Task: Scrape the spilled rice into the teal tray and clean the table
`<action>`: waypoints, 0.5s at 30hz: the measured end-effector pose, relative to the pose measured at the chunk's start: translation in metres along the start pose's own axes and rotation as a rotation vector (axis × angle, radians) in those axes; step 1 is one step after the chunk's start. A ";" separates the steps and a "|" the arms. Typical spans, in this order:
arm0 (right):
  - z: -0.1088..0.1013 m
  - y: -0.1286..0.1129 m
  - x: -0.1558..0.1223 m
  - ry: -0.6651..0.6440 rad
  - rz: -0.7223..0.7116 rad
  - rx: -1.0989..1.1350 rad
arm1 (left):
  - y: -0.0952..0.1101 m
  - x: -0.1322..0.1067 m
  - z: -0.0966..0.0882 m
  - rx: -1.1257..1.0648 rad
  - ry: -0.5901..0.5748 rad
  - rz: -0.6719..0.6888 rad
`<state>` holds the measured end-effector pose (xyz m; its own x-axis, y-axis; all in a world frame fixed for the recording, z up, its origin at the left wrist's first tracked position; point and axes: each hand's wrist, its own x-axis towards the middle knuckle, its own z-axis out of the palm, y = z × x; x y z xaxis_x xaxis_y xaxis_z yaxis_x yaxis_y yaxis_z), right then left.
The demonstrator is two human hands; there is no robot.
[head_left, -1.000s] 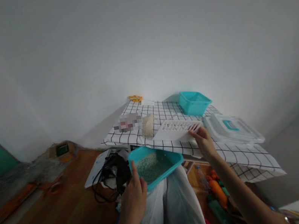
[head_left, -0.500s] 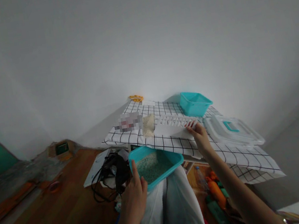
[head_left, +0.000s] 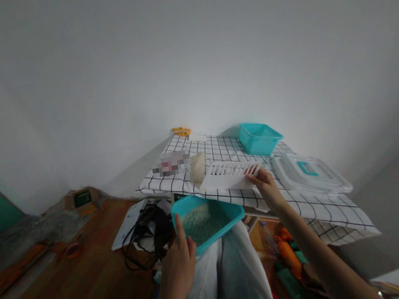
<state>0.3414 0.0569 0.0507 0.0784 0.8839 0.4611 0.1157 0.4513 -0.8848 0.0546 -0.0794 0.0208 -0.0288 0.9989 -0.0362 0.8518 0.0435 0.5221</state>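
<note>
My left hand grips the near rim of a teal tub of pale grains that rests on my lap, thumb up along its edge. My right hand reaches onto the checked tablecloth and holds the right end of a white slotted tray, fingers closed on its edge. The tray lies just beyond the tub, next to a small heap of grains.
A second teal tub stands at the table's back. A clear lidded box with a teal handle sits to the right. Black cables lie left of my lap. Bottles and orange items crowd under the table. A yellow object is at the wall.
My right hand has shifted the white slotted tray slightly left and nearer to the tub. My left hand and the tub have stayed put.
</note>
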 end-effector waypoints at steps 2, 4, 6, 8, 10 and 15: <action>-0.003 0.000 -0.001 -0.014 0.000 0.007 | -0.001 0.000 0.001 -0.002 0.005 0.003; -0.005 -0.001 0.000 -0.018 -0.001 0.014 | -0.001 0.001 0.001 -0.006 0.003 0.005; -0.005 -0.003 0.002 -0.009 -0.008 0.021 | -0.001 0.001 0.001 -0.010 -0.005 0.006; -0.001 -0.004 0.007 0.009 -0.024 0.025 | -0.002 0.001 0.002 -0.009 -0.010 0.002; 0.008 -0.005 0.014 0.022 -0.042 0.025 | -0.002 0.001 0.002 -0.002 -0.010 0.001; 0.040 -0.005 0.028 -0.015 -0.064 0.020 | -0.003 0.000 0.001 0.020 0.001 0.010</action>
<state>0.3037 0.0842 0.0650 0.0565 0.8547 0.5161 0.1000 0.5094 -0.8547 0.0528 -0.0791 0.0188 -0.0205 0.9993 -0.0301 0.8623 0.0329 0.5054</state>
